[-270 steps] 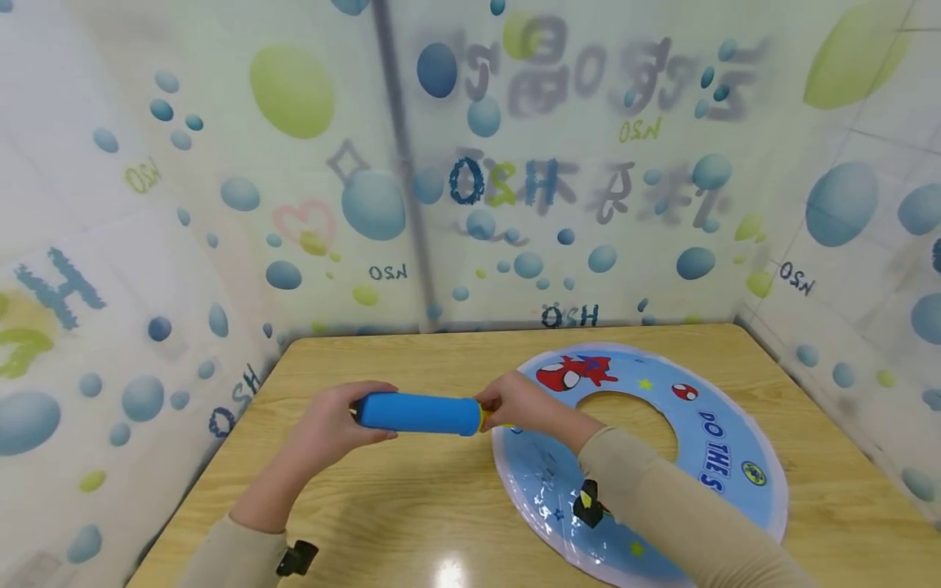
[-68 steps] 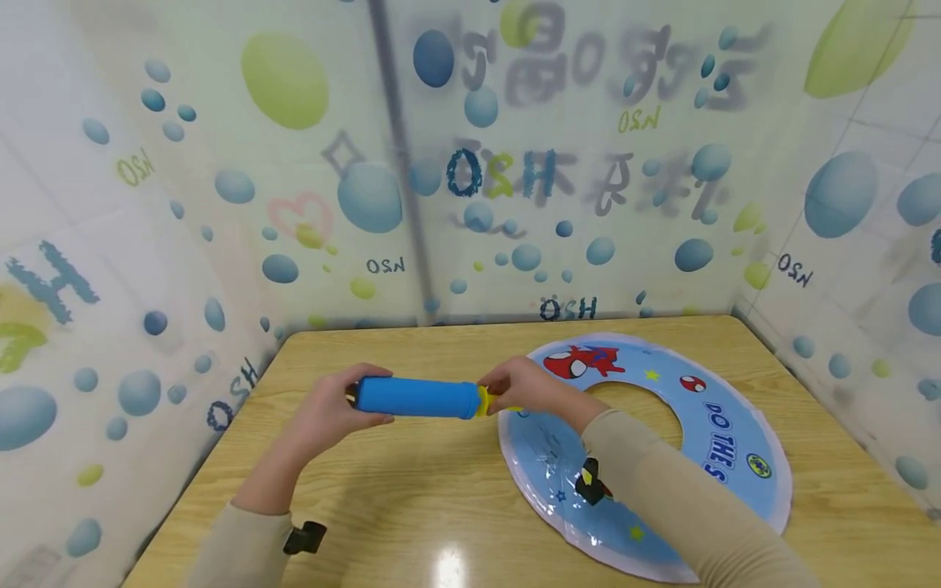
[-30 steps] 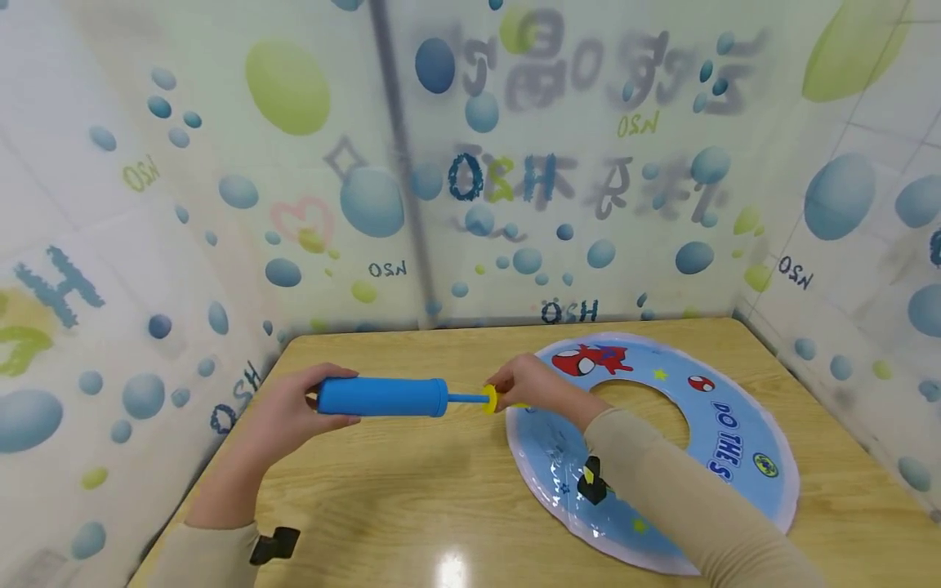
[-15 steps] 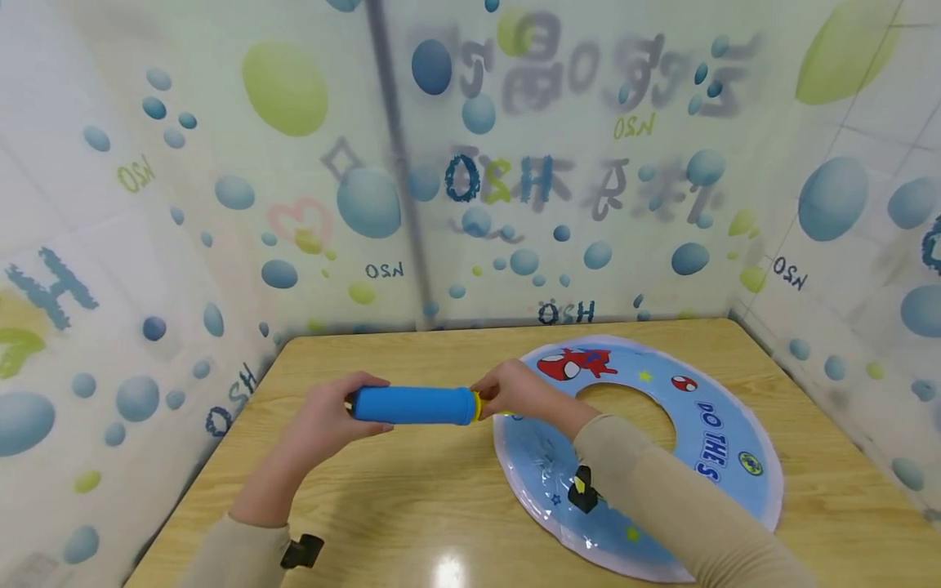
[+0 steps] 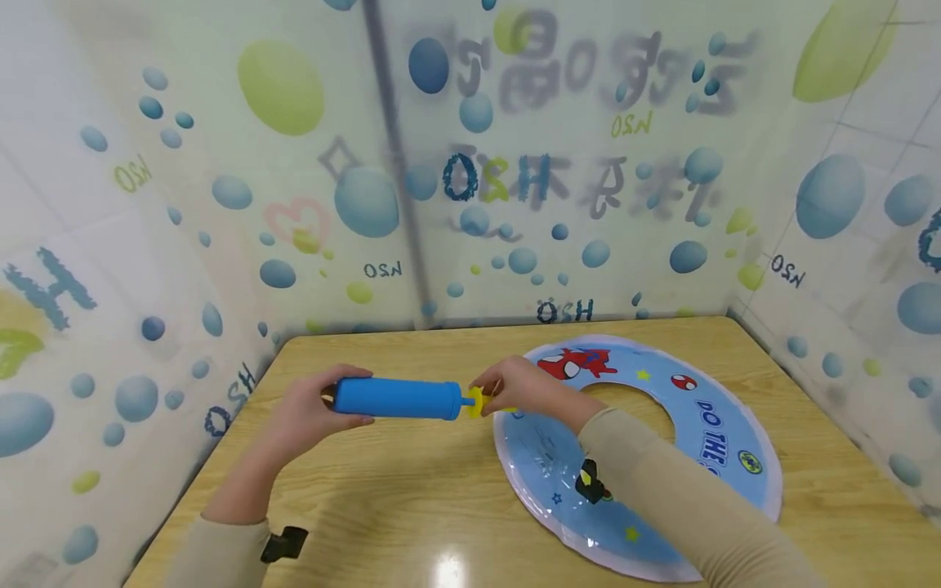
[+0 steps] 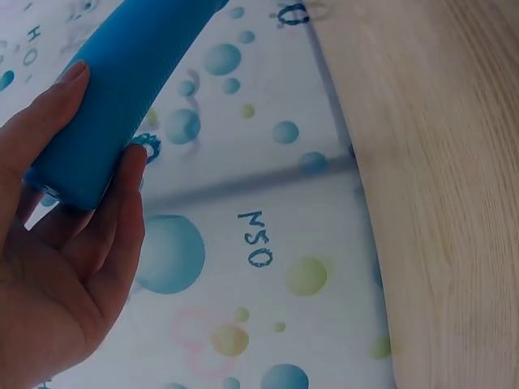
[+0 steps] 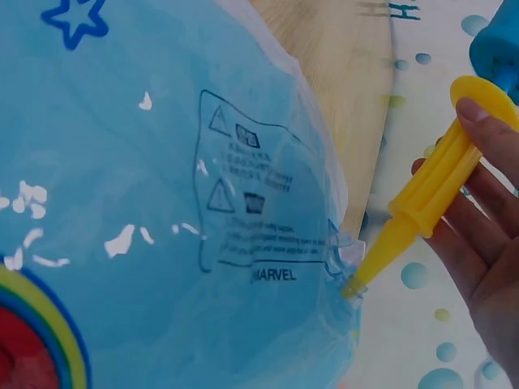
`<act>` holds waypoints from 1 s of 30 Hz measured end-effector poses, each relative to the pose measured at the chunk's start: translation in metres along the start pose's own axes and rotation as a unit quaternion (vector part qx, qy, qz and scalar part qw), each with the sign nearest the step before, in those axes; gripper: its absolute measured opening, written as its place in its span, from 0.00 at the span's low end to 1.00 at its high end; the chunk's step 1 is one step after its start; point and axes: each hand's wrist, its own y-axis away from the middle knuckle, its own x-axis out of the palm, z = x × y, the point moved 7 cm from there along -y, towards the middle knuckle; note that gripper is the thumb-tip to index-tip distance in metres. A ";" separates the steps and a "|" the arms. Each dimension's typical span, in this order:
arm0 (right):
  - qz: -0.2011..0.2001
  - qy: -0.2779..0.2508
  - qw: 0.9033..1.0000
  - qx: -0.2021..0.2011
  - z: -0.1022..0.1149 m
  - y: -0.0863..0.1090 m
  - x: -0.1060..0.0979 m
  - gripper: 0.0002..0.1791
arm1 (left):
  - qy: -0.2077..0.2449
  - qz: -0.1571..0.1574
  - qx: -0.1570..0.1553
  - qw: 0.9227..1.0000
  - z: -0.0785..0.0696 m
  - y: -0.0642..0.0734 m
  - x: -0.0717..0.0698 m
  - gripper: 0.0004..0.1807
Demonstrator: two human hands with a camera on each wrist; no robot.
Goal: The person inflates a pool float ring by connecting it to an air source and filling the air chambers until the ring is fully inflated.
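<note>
A blue hand pump is held level above the table. My left hand grips the closed end of its barrel, thumb and fingers on opposite sides in the left wrist view. My right hand pinches the yellow nozzle, whose tip sits in the clear valve of a swim ring. A short length of blue rod shows between barrel and yellow flange. The light blue swim ring, printed with red cartoon figures and lettering, lies on the table, partly covered by my right forearm.
The wooden table stands against a back wall curtain printed with bubbles and letters. More of this sheeting rises at the left and right sides. Black camera mounts sit on both wrists.
The left hand has slid the pump barrel in and out along its rod: drawn left a second ago, pushed against the yellow flange half a second ago, now drawn slightly left again. The right hand stays nearly still.
</note>
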 end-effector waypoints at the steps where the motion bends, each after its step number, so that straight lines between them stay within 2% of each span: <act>1: 0.002 0.001 1.000 0.001 -0.002 0.000 0.000 0.23 | 0.001 0.000 0.000 1.000 0.000 0.002 -0.004 0.29; 4: 0.006 0.008 1.000 0.000 -0.006 -0.001 -0.001 0.23 | 0.001 0.000 0.004 1.000 0.001 0.006 -0.015 0.28; 11: 0.018 0.019 1.000 0.005 -0.013 -0.002 -0.001 0.23 | -0.034 -0.006 -0.018 0.999 0.013 0.019 -0.038 0.30; 18: 0.029 0.032 0.999 0.008 -0.018 -0.001 -0.002 0.21 | -0.023 -0.015 -0.041 0.999 0.022 0.034 -0.054 0.31; 22: 0.029 0.026 0.999 0.006 -0.022 0.000 -0.004 0.22 | -0.021 -0.014 -0.061 0.998 0.028 0.039 -0.060 0.32; 26: 0.021 0.010 1.000 0.006 -0.024 0.002 -0.006 0.22 | -0.018 -0.016 -0.069 0.997 0.028 0.039 -0.062 0.32; 30: 0.005 0.006 1.000 0.002 -0.022 0.002 -0.007 0.21 | -0.009 -0.013 -0.050 0.999 0.022 0.033 -0.054 0.31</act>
